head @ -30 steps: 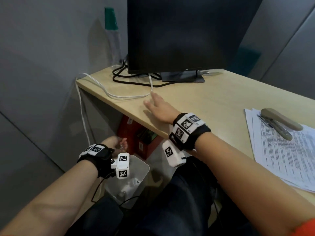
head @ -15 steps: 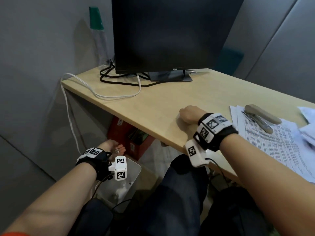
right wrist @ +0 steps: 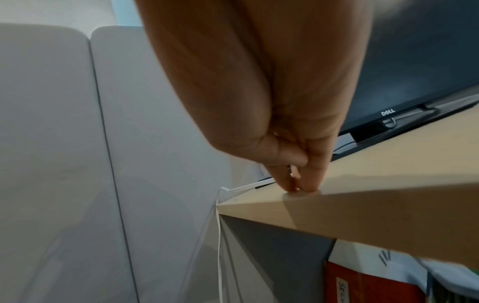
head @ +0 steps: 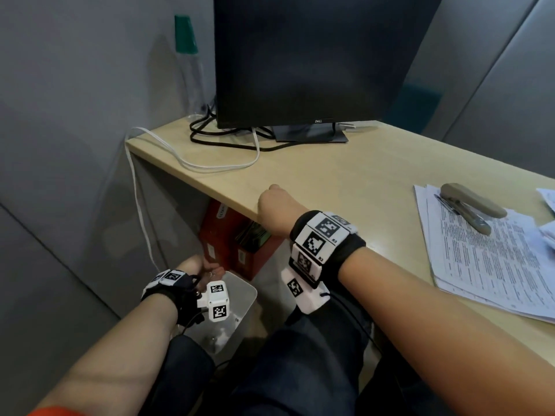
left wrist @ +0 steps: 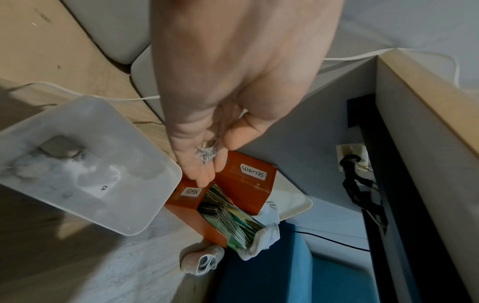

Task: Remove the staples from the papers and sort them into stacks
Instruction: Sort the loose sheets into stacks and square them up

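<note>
My left hand (head: 204, 267) hangs below the desk, beside the rim of a translucent plastic bin (head: 244, 291). In the left wrist view its cupped fingers and thumb (left wrist: 207, 160) hold a small clump of metal staples (left wrist: 206, 153) just off the bin (left wrist: 90, 164). My right hand (head: 276, 205) rests at the desk's front edge, fingers bunched. Its fingertips (right wrist: 298, 185) press on the wood; I cannot see anything between them. A stack of printed papers (head: 486, 265) lies at the right with a beige stapler (head: 471, 202) on top.
A dark monitor (head: 315, 61) stands at the back of the desk (head: 345, 175), with black and white cables (head: 222, 145) at its left. A green-capped bottle (head: 186, 34) is in the corner. Red file boxes (left wrist: 246, 180) labelled ADMIN and SECURITY sit under the desk.
My right hand lay flat on the desk a second ago; it has curled up and drawn back to the front edge. The left hand stays under the desk by the bin.
</note>
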The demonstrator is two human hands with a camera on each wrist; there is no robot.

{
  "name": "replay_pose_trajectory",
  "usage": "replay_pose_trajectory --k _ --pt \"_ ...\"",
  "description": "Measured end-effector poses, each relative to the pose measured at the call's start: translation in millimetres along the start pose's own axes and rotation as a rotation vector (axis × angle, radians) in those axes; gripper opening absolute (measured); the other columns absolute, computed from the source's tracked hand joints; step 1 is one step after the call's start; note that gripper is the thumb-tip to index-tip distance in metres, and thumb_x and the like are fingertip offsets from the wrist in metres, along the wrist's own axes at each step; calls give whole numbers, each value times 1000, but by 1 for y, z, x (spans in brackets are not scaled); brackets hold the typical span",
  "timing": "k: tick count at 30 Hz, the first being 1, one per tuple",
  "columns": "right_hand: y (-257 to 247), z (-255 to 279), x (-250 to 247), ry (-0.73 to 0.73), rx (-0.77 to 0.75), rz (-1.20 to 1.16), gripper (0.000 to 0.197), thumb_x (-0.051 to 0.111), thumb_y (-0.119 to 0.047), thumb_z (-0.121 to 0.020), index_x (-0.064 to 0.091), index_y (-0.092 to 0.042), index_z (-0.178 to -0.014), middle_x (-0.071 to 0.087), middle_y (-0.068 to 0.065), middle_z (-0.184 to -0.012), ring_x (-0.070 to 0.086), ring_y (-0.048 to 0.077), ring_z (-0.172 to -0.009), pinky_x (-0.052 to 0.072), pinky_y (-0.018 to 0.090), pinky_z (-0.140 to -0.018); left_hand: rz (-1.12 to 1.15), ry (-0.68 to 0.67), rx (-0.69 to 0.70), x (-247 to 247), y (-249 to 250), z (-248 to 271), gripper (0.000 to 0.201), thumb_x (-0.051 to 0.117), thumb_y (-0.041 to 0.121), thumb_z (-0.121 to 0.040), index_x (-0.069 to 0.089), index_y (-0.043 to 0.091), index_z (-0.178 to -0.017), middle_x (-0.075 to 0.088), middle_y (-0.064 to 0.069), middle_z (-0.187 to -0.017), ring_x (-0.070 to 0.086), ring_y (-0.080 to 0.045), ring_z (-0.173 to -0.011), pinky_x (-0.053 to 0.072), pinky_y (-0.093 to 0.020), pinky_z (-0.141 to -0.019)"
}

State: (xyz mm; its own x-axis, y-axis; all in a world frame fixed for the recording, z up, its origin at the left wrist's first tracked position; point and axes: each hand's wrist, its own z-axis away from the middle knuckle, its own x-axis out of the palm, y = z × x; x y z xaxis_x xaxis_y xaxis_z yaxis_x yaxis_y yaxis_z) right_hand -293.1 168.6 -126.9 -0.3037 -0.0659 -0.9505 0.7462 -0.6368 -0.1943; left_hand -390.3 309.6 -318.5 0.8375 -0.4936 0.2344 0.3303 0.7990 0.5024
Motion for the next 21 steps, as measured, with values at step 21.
replay_pose_trajectory --k 21 --pt "-28 -35 27 5 -238 -306 34 57 -7 -91 68 -13 -123 67 4 -123 60 19 -115 39 17 -93 -175 119 202 0 20 12 30 26 -5 -85 40 6 -61 44 -11 -53 42 -24 -55 44 -23 -46"
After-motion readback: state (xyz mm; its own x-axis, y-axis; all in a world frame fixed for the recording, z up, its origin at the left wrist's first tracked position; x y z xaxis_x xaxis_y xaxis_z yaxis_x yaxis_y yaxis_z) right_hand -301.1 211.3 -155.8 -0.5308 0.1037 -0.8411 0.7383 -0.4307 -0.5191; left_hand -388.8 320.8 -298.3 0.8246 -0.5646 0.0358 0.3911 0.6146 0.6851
